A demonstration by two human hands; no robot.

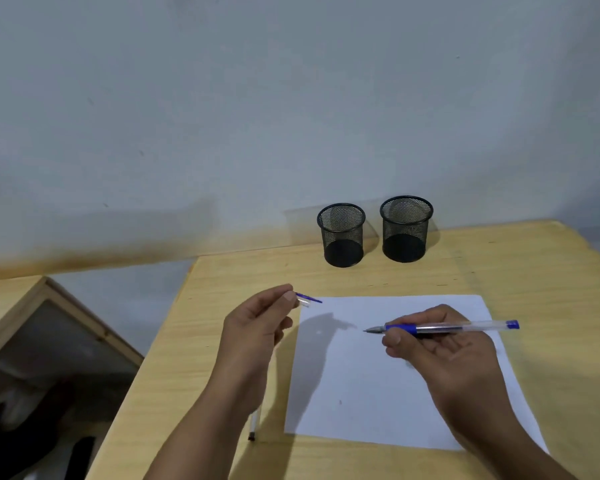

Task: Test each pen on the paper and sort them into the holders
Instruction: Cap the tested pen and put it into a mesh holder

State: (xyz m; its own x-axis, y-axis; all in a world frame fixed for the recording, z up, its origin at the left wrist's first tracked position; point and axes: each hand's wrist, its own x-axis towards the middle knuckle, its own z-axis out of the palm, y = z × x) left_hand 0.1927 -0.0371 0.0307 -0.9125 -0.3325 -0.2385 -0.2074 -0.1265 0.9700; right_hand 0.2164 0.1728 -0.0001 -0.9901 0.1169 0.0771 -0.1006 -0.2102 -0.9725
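My right hand (440, 344) grips a clear pen with a blue grip (444, 328), uncapped, held level just above the white paper (371, 386) with its tip pointing left. My left hand (257, 323) pinches the pen's clear cap with a blue clip (307, 300) over the paper's top left corner. Two black mesh holders stand at the back of the wooden table (222, 341): the left holder (342, 235) and the right holder (406, 228). Both look empty. Another pen (253, 424) lies on the table under my left forearm, mostly hidden.
The table's left edge runs close to my left arm, with a drop beyond it. A wooden-framed panel (49, 327) leans low at the left. A grey wall stands right behind the holders.
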